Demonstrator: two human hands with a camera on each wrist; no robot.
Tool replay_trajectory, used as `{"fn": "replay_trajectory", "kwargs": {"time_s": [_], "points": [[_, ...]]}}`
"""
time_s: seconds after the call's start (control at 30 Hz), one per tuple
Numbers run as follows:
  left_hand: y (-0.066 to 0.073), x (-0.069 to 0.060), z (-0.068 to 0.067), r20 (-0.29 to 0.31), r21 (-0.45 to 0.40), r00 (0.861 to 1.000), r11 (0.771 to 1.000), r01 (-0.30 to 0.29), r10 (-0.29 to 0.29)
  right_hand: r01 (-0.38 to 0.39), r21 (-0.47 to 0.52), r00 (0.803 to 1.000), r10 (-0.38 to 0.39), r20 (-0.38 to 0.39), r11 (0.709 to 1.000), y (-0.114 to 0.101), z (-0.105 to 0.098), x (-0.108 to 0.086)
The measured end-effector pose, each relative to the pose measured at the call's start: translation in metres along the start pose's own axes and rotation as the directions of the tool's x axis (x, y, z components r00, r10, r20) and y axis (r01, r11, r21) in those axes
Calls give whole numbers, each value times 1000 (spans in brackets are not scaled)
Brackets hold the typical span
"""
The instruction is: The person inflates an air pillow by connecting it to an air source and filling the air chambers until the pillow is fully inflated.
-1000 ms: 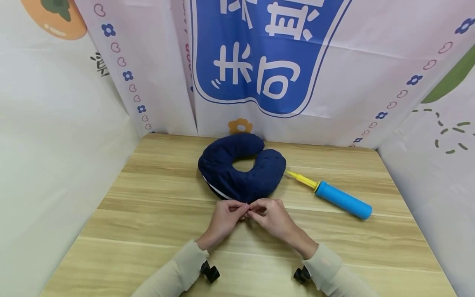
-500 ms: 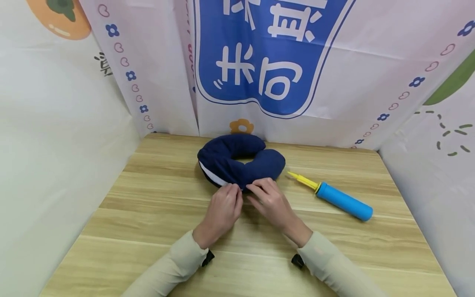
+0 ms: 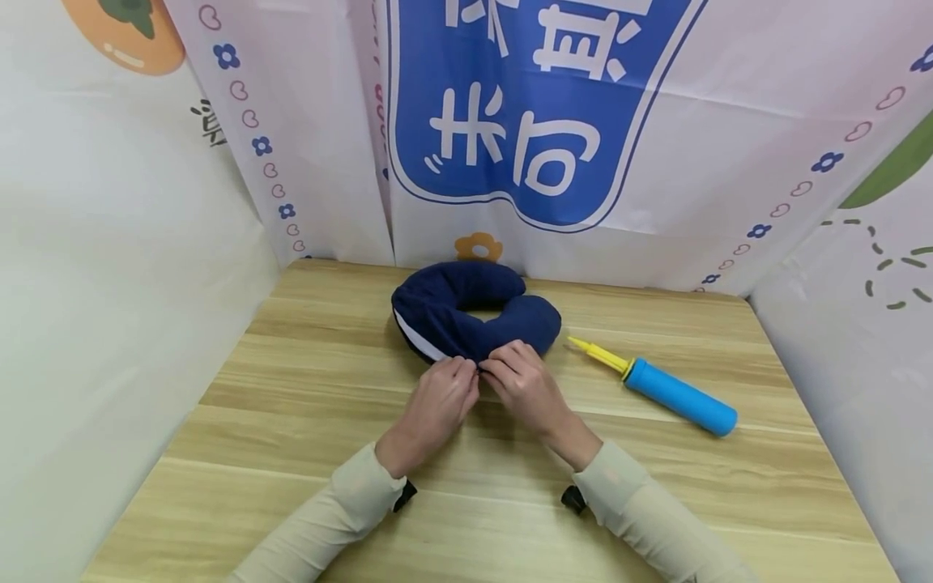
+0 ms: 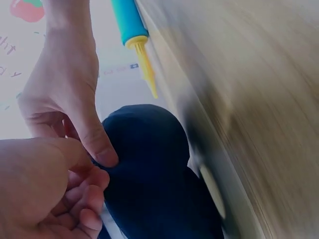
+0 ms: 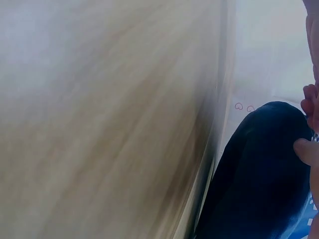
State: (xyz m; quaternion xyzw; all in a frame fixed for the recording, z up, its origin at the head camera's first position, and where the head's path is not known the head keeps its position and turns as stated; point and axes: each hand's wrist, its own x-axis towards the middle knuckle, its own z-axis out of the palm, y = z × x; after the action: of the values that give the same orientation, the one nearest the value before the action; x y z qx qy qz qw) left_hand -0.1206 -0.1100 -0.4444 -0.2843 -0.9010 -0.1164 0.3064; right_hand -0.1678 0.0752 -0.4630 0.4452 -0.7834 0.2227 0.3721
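Note:
A navy-blue U-shaped neck pillow (image 3: 430,298) lies on the table with its gap facing back right. Along its front left edge, a slit shows a white strip (image 3: 421,336). My left hand (image 3: 436,405) pinches the pillow's front edge where that strip ends. Close beside it, my right hand (image 3: 528,393) pinches the same edge with thumb and fingers. Both hands (image 4: 35,184) meet at the pillow's side in the left wrist view, fingers curled. What exactly lies between the fingertips is hidden. The right wrist view has the pillow (image 5: 264,164) in shadow, with fingertips at the right border.
A blue hand pump (image 3: 681,397) with a yellow nozzle (image 3: 601,354) lies to the right of the pillow, nozzle toward it. Printed cloth (image 3: 700,162) hangs behind the wood-grain table (image 3: 306,470), and white walls stand at both sides.
Both hands have moved forward from the near edge onto the pillow's front edge. The white strip shows wider than one second ago. Since half a second ago, the right fingers have closed in on the edge.

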Motion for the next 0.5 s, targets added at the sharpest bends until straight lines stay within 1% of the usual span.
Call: {"fn": "replay_trajectory", "kwargs": {"time_s": [0.07,0.13,0.2,0.27,0.37,0.5], "points": [[-3,0,-1,-12,1,1000,1000,-14,14,1,0,1000,-1,4,1000,1,0,-1],[-7,-1,-4,-27,-10,1000,1000,-17,17,5,-5,1000,-5,4,1000,3,-2,-1],[-13,-2,-6,-35,-38,999,999,-2,1,10,-16,1000,-10,2,1000,5,-4,-2],[-18,-3,-9,-35,-75,999,997,25,-28,11,-26,1000,-11,1,1000,7,-7,-4],[-25,-5,-11,4,-149,997,986,73,-73,-5,-26,1000,5,7,1000,9,-11,-7],[-30,-7,-12,70,-241,992,963,123,-109,-70,29,997,69,35,997,4,-15,-8]]}}
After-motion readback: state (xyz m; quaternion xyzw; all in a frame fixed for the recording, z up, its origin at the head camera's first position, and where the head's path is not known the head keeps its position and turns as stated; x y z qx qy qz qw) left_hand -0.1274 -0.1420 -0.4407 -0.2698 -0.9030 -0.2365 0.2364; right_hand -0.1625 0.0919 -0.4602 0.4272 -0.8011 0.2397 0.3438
